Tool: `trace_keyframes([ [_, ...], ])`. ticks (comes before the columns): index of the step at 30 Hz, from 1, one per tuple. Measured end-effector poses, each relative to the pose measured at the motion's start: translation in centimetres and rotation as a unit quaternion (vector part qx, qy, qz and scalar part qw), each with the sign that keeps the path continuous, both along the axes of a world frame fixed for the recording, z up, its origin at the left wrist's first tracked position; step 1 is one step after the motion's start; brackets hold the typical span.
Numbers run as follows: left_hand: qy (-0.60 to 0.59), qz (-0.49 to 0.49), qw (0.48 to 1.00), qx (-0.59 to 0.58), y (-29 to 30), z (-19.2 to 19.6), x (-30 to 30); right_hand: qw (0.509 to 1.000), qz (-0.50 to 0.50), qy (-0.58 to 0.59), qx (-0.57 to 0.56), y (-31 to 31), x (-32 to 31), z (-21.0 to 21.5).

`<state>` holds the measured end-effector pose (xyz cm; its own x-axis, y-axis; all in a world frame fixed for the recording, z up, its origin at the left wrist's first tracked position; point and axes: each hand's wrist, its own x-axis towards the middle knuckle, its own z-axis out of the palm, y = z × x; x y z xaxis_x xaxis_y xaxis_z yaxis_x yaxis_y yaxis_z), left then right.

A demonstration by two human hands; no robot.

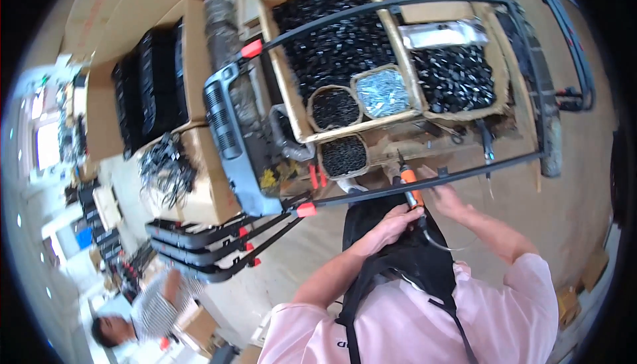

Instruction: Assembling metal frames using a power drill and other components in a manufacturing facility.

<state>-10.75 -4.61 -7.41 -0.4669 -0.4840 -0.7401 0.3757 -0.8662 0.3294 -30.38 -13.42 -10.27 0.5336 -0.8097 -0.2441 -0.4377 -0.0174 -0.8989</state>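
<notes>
A large black rectangular frame (371, 195) with red end pieces and a grey slotted end panel (229, 138) lies across the work area in front of me. My left hand (395, 223) grips the rear end of an orange electric screwdriver (410, 186), whose cord trails below it. The screwdriver crosses the frame's near bar, and its thin bit points away from me. Just right of the tool, my right hand (446, 198) is at the near bar, fingers reaching around it. The bar hides part of those fingers.
Beyond the bar stand a carton of black small parts (332, 32), a box of silver screws (382, 92) and a tub of black screws (344, 156). Stacked black frames (199, 248) lie left, below an open carton (103, 109). A person (156, 304) is at lower left.
</notes>
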Motion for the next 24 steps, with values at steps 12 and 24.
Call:
trace_keyframes([
  [12,-0.328,-0.115,0.888,-0.300,-5.7,14.0,11.2,0.995,0.014,0.062,0.076,-4.7,0.8,-7.9],
  [24,-0.879,0.001,0.477,0.023,1.3,8.0,34.6,0.961,0.114,0.217,-0.131,-8.4,0.6,-6.6],
])
